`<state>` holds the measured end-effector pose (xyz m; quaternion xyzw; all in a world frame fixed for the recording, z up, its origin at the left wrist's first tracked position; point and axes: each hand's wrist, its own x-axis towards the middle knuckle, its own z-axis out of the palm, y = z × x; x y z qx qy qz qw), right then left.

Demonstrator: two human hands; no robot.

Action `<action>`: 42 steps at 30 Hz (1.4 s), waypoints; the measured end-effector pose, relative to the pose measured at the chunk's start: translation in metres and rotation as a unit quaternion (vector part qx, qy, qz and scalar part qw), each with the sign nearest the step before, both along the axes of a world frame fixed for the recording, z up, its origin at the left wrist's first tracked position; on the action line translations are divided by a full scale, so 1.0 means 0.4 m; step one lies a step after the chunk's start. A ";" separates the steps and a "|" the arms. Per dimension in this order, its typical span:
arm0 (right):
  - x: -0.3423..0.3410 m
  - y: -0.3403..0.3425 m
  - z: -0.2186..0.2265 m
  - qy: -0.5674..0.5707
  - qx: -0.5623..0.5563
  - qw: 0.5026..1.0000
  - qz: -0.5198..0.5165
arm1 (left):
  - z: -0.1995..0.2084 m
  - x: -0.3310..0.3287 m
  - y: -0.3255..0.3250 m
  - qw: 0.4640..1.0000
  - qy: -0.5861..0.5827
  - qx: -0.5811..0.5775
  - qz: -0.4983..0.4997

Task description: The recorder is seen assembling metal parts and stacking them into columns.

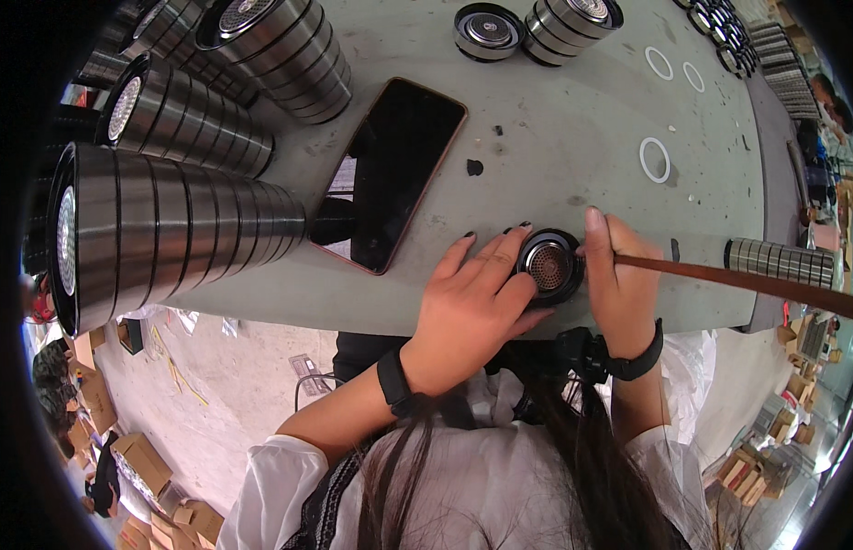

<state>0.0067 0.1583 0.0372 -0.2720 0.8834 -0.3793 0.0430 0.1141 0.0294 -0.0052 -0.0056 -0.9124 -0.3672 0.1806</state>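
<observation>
On the grey table near its front edge lies a round black piece with a perforated metal centre (550, 267). My left hand (472, 298) presses over its left side, with the fingers bent round its rim and the thumb at its near edge. My right hand (622, 275) is closed round a long, flat brown stick (747, 281) that runs out to the right. The stick's working end is hidden in the fist. The right fist touches or nearly touches the black piece's right rim; the exact contact cannot be made out.
Tall stacks of black-rimmed metal pieces (179, 229) crowd the left side. A dark phone (390, 174) lies beside them. A single black piece (489, 32) and a short stack (569, 27) stand far off. Three white rings (655, 159) lie right; another stack (780, 263) is at the right edge.
</observation>
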 end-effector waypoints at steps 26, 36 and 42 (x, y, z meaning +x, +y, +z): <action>0.004 -0.016 -0.009 0.028 -0.038 0.976 0.212 | -0.008 0.008 -0.006 0.997 -0.021 0.076 0.015; -0.002 -0.014 -0.005 0.004 0.003 0.976 0.219 | -0.004 0.005 -0.001 0.995 -0.041 0.080 0.045; -0.016 -0.058 -0.030 0.125 -0.059 0.974 0.181 | -0.012 0.005 -0.003 0.998 -0.035 0.037 0.041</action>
